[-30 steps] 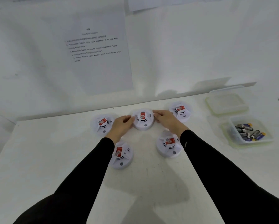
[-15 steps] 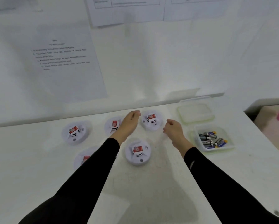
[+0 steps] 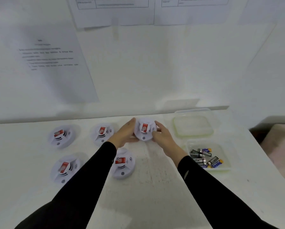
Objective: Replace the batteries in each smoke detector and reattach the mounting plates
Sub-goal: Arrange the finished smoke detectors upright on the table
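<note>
Nearest, a left sleeve (image 3: 82,187) and a right sleeve (image 3: 212,187), both black, stretched forward over a white table (image 3: 155,192); left of the left sleeve, a near-left smoke detector (image 3: 64,168), face up with a red label; partly under that sleeve, a near-middle smoke detector (image 3: 122,163); further right, a clear tub (image 3: 226,154) of loose batteries (image 3: 203,156). Beyond, in a far row, a far-left smoke detector (image 3: 61,136) and a far-middle smoke detector (image 3: 102,133), lying apart; at the row's right end, the far-right smoke detector (image 3: 145,129), clasped between both hands: left hand (image 3: 123,134) curled round its left side, right hand (image 3: 163,138) round its right; cannot tell whether resting on the table or lifted clear. Right of it, a clear lid (image 3: 193,124), just behind the tub. Farthest, printed sheets (image 3: 52,63) on the white wall, text too blurred to read.
</note>
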A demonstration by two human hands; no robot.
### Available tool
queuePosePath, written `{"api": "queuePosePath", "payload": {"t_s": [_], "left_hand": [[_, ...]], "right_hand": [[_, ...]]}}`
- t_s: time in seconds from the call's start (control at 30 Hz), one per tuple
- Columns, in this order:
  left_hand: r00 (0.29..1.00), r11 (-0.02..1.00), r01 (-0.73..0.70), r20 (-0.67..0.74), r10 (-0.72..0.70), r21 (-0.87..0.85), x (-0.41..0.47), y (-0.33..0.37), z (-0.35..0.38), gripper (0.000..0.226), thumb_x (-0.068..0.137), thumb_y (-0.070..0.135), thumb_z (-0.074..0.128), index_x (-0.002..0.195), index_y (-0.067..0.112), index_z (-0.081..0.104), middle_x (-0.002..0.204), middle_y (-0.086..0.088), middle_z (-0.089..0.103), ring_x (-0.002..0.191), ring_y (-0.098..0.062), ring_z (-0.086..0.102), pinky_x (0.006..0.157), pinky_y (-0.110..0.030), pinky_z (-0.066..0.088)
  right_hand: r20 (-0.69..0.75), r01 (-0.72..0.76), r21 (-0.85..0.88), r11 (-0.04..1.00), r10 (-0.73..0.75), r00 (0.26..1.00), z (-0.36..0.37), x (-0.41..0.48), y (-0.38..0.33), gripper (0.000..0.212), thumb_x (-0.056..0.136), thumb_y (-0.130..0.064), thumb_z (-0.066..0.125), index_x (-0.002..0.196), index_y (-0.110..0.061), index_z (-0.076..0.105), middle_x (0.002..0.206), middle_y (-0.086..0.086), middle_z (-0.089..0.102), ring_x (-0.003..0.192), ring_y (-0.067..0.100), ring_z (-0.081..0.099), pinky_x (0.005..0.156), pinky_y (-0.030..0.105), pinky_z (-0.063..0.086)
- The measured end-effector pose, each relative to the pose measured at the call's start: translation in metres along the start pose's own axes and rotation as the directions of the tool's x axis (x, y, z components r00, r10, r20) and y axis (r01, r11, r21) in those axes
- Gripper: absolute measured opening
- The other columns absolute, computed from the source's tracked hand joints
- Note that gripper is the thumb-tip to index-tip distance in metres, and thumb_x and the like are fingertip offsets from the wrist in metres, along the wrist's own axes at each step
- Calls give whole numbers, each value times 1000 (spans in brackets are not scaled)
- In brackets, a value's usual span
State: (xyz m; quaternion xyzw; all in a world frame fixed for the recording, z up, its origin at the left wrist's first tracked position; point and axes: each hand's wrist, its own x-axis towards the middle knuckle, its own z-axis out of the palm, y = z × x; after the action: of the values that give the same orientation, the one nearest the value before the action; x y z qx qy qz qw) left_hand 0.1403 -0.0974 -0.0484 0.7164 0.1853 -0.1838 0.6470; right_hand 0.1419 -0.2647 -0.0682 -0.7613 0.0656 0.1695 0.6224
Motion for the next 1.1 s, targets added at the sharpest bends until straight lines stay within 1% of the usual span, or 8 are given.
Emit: {"api": "queuePosePath", "payload": {"t_s": [0.07, 0.13, 0.2, 0.33, 0.4, 0.53, 0.77, 1.1], "left_hand": [[999, 999, -41, -18, 40, -4, 0, -4, 0, 44, 106, 43, 35, 134, 14, 54, 126, -11, 65, 106, -23, 68, 75, -27, 59], [997, 996, -70, -49, 68, -54, 2, -8, -4, 38, 105, 32, 45, 137, 10, 50, 130, -15, 61, 106, -28, 68, 72, -30, 61], [994, 989, -102, -60, 96, -111, 1, -10, -5, 34, 103, 23, 51, 134, 9, 49, 131, -18, 58, 109, -32, 67, 71, -33, 63], [994, 977, -107, -9, 108, -185, -4, -14, -8, 31, 101, 16, 55, 131, 10, 50, 129, -17, 59, 107, -29, 68, 75, -33, 62], [993, 973, -111, 16, 116, -201, -5, -16, -10, 33, 100, 14, 57, 132, 10, 50, 128, -16, 59, 105, -25, 68, 79, -33, 62], [995, 965, -101, -11, 101, -240, -5, -19, -10, 37, 99, 13, 58, 134, 8, 50, 129, -15, 60, 106, -24, 67, 79, -31, 61], [996, 958, -89, 3, 94, -271, -4, -18, -9, 32, 99, 12, 58, 130, 11, 52, 129, -16, 59, 103, -21, 67, 76, -30, 62], [994, 947, -99, 5, 106, -305, -5, -20, -10, 31, 98, 11, 58, 129, 11, 54, 132, -17, 60, 108, -24, 66, 78, -29, 61]], "right_hand": [[111, 40, -7, 999, -39, 993, -7, 5, -1, 74, 84, -5, 61, 149, -20, 30, 127, 5, 51, 106, 16, 56, 84, 23, 50], [203, 82, -30, 996, -75, 976, -10, 8, 0, 89, 70, -17, 79, 147, -23, 34, 135, 7, 49, 113, 18, 58, 89, 28, 53], [213, 110, -38, 993, -100, 972, -10, 10, 6, 98, 60, -28, 88, 144, -22, 38, 138, 9, 49, 115, 20, 59, 86, 31, 57], [202, 159, 22, 987, -160, 966, -12, 8, 8, 88, 76, -6, 79, 149, -20, 30, 134, 5, 53, 113, 18, 57, 72, 15, 53], [203, 158, 57, 986, -166, 965, -14, 10, 9, 83, 78, -2, 77, 145, -22, 34, 128, 8, 55, 108, 19, 58, 72, 14, 53], [221, 163, 20, 986, -164, 961, -14, 11, 7, 80, 78, -7, 78, 143, -25, 36, 124, 6, 58, 111, 20, 59, 82, 23, 54], [239, 200, -30, 979, -187, 953, -17, 8, 3, 74, 82, -8, 75, 142, -23, 35, 108, -7, 59, 94, 3, 59, 67, 9, 50], [240, 216, -21, 976, -205, 949, -17, 5, 4, 73, 83, -7, 74, 142, -25, 35, 112, -4, 60, 96, 5, 60, 68, 9, 50]]}}
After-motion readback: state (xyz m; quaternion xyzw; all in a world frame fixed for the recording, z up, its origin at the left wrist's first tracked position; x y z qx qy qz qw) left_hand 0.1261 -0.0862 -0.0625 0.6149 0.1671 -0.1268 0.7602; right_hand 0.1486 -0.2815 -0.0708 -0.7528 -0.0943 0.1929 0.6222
